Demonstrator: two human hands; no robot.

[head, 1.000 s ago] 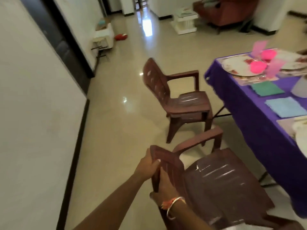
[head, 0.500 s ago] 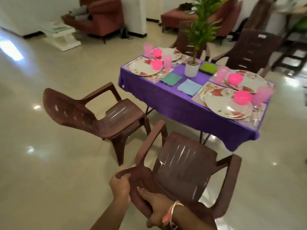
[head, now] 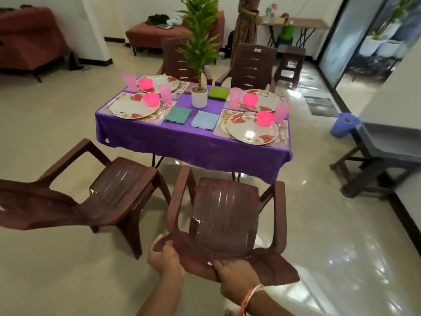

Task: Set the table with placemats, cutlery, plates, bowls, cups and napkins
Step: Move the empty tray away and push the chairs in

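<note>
The left hand (head: 165,258) curls round a corner of the chair (head: 224,215) back and the right hand (head: 237,278) grips its top edge. Ahead of both hands, the table (head: 193,144) looks fully laid, with plates (head: 134,107) at four places. Seating seems the step in hand. Next, slide the chair straight forward, stopping short of the cloth.

The head camera looked forward and steeply down at the purple-clothed table (head: 193,144) from its long near side, with the table top roughly centred in the upper half of the wide-angle frame. It stood right over the backrest of the brown chair (head: 223,215) at that side, so the left hand (head: 165,258) and right hand (head: 237,279) gripping the backrest sat at the bottom edge. The floor beyond both ends of the table showed too.
</note>
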